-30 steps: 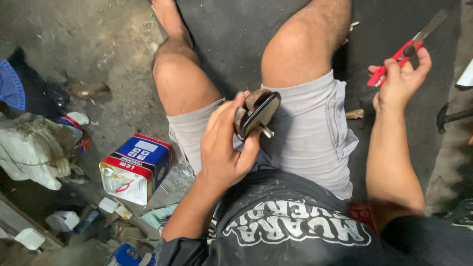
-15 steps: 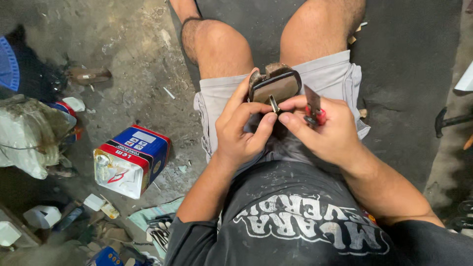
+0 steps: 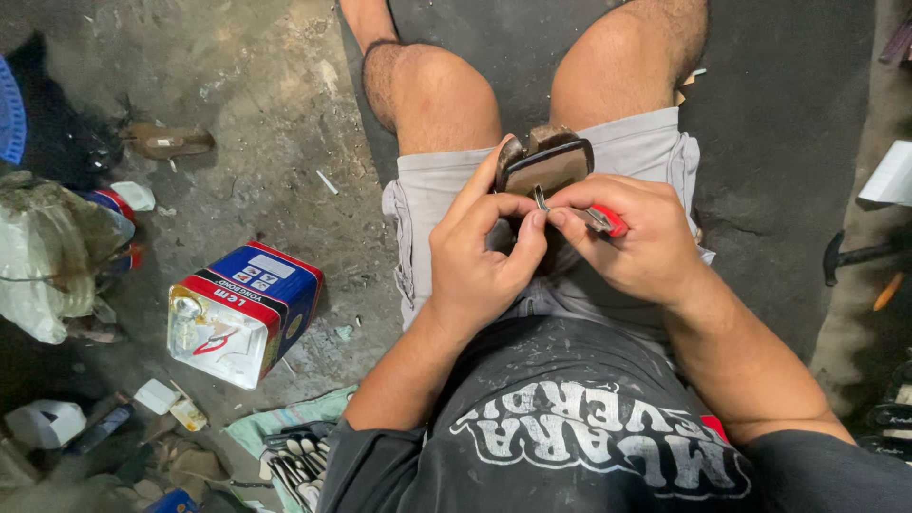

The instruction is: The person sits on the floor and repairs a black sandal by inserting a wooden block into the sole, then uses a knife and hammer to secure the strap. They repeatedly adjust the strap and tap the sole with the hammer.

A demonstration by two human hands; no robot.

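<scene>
Above the seated person's lap, the left hand [image 3: 480, 261] pinches a small, stiff brown shoe heel [image 3: 544, 164], likely light, by its edges, while the right hand [image 3: 635, 239] grips a red-handled knife [image 3: 604, 221] just beside it.

hands [image 3: 560, 247]: 2 | tin can [image 3: 243, 312]: 1 (lying down) | hammer [image 3: 855, 255]: 1

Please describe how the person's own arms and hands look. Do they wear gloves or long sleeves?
No gloves and no long sleeves. The left hand and the right hand are both bare, and both forearms are uncovered up to the elbow. I see no rings, watch or bracelet on them. The short sleeves of a black T-shirt begin at the upper arms.
</scene>
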